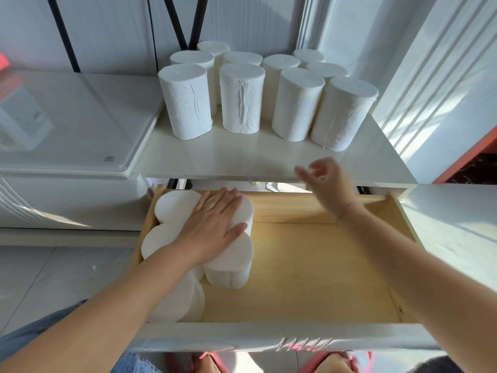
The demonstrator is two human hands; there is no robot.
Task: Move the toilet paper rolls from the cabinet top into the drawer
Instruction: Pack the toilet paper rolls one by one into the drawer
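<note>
Several white toilet paper rolls [242, 98] stand upright in rows at the back of the white cabinet top [242, 157]. Below it the wooden drawer [309, 265] is pulled out, with several rolls [174, 205] packed upright along its left side. My left hand [215, 222] lies flat, fingers spread, on top of the rolls in the drawer. My right hand [325, 184] hovers blurred over the cabinet's front edge, fingers loosely curled and holding nothing.
A white appliance with a glossy lid [67, 125] stands left of the cabinet. A white wall panel [443, 90] borders the right side. The drawer's white front [269, 340] is close to my body, with pink slippers [336, 362] below.
</note>
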